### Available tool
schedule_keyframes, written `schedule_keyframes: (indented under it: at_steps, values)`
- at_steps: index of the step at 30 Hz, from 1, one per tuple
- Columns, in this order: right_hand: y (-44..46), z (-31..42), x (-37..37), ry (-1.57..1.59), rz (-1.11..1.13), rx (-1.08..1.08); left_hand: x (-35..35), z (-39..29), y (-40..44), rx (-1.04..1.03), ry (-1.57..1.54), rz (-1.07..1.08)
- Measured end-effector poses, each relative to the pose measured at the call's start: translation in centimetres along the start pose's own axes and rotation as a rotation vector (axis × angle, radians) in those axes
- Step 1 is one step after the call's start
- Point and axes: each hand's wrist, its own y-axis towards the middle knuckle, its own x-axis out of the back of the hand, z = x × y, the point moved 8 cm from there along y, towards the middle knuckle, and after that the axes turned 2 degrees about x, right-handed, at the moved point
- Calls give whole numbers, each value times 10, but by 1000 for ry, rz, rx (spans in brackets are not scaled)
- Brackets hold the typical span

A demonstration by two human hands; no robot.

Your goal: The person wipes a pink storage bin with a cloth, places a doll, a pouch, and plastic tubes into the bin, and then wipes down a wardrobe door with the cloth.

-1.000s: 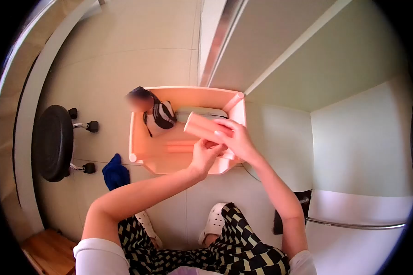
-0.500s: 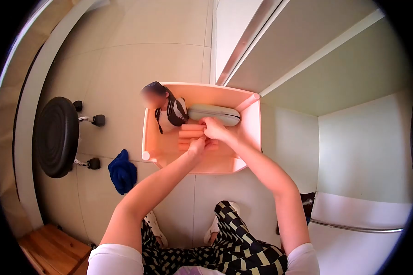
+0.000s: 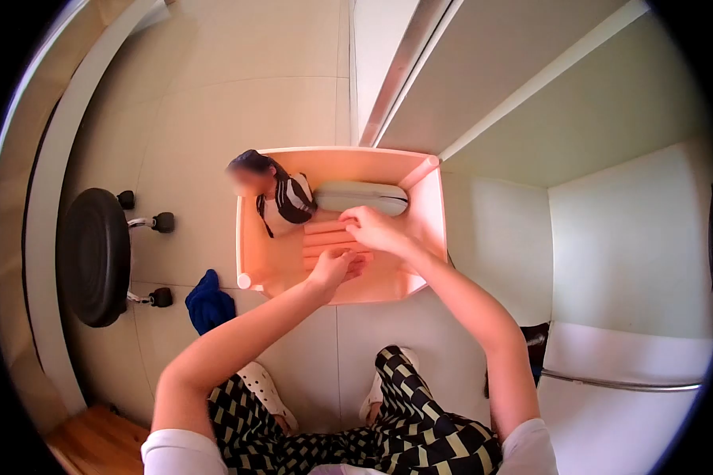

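Note:
Several pink rolls (image 3: 327,240) lie side by side in a pale pink, open-topped bin (image 3: 348,294). Over their near end is my left hand (image 3: 334,267), its fingers stretched and apart, holding nothing I can see. My right hand (image 3: 375,228) reaches over the right ends of the rolls, fingers spread and touching or just above the top one. Behind the rolls rests a long, pale grey-green zipped case (image 3: 362,198). A dark-haired figure with a black-and-white striped top (image 3: 291,199) leans in the bin's left corner.
A round black stool (image 3: 97,257) on castors stands to the left. Between it and the bin, a blue cloth (image 3: 210,304) lies on the tiled floor. Pale cabinet panels (image 3: 499,229) rise on the right. Part of a wooden piece (image 3: 95,443) shows at lower left.
My left hand has drawn back toward me and loosened from the rolls. The rolls now lie flatter and more evenly side by side. My view has shifted slightly.

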Motion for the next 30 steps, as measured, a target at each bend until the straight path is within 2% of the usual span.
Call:
schedule_keyframes:
  at_steps: [1,2,4,5,7,8,10,11,13,15,17,19,20,23,25,30]
  values:
    - [-17,9,21,170,-76,14,1,-10,-22,6,96,3]
    - [-31,13,41,339,-155,33,0,-31,-45,-90,221,59]
    - [-60,0,74,411,-310,-16,9,-72,-87,-323,476,130]
    - [-77,2,97,411,-453,36,12,-91,-106,-466,601,151]
    - [-102,-20,128,287,-634,36,31,-126,-138,-577,656,-10]
    - [-106,-30,132,271,-656,28,47,-137,-140,-615,639,-90]
    - [-123,-56,140,-10,-814,-90,85,-154,-139,-717,608,-256]
    - [-120,-72,131,65,-734,-172,102,-160,-134,-783,589,-337]
    - [-119,-84,116,193,-727,-158,134,-168,-123,-800,801,-526]
    - [-115,-91,102,295,-640,-248,166,-164,-100,-868,602,-477]
    - [-113,-89,98,319,-664,-201,181,-154,-82,-826,487,-420]
    - [-113,-90,100,272,-747,-191,167,-140,-72,-495,294,-167]
    - [-111,-90,97,362,-679,-234,157,-138,-76,-447,250,-139]
    - [-112,-95,88,465,-605,-326,154,-135,-74,-427,237,-144]
    - [-103,-109,79,626,-668,-221,149,-136,-75,-436,262,-99]
    - [-114,-98,87,544,-702,-212,149,-138,-86,-413,259,-131]
